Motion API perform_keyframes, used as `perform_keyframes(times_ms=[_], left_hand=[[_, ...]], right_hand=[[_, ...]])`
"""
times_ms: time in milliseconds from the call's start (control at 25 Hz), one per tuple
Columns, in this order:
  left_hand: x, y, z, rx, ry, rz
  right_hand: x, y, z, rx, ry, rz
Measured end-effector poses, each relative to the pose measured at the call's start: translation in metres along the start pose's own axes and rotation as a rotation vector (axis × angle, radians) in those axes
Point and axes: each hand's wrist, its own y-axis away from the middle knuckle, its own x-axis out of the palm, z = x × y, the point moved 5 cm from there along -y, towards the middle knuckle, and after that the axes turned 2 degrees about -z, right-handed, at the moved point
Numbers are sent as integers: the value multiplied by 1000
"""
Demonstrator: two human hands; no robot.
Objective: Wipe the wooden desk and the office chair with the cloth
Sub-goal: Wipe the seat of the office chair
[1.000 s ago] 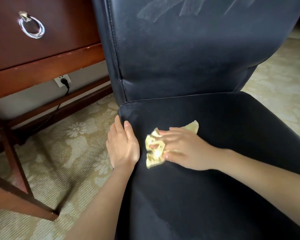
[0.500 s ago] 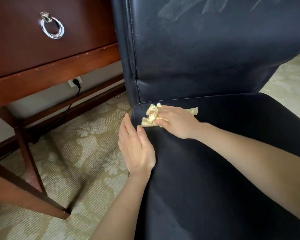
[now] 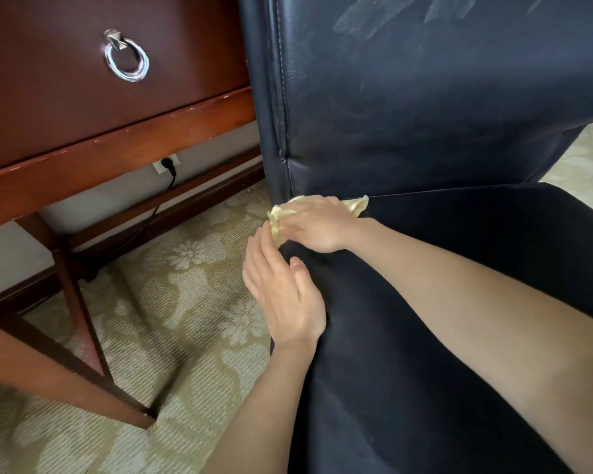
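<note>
The right hand [image 3: 317, 224] was closed over the crumpled pale yellow cloth [image 3: 277, 218], pressing it into the rear left corner of the dark leather office chair [image 3: 442, 302], where seat met backrest. The left hand [image 3: 283, 295] lay open and flat against the seat's left edge, holding nothing; it appeared to steady the chair. Pale wipe streaks showed high on the backrest, so that panel seemed at least partly treated. The seat was evidently in progress: only the corner was under the cloth, and its wide front showed no clear sign either way. The dark brown wooden bench [image 3: 124, 142] with its ring-pull drawer stood just beside; whether it had been wiped could not be determined.
</note>
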Motion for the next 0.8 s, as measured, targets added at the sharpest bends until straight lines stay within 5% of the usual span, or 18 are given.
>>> perform_keyframes(times_ms=[200, 440, 640, 800], left_hand=[[-6, -1, -2, 45, -4, -55], [-1, -2, -6, 129, -52, 28], [10, 0, -1, 101, -96, 150], [11, -1, 5, 32, -87, 162]], right_hand=[[9, 43, 17, -181, -73, -29], [9, 107, 13, -172, -143, -115], [0, 144, -28, 13, -268, -157], [-7, 150, -89, 304, -84, -140]])
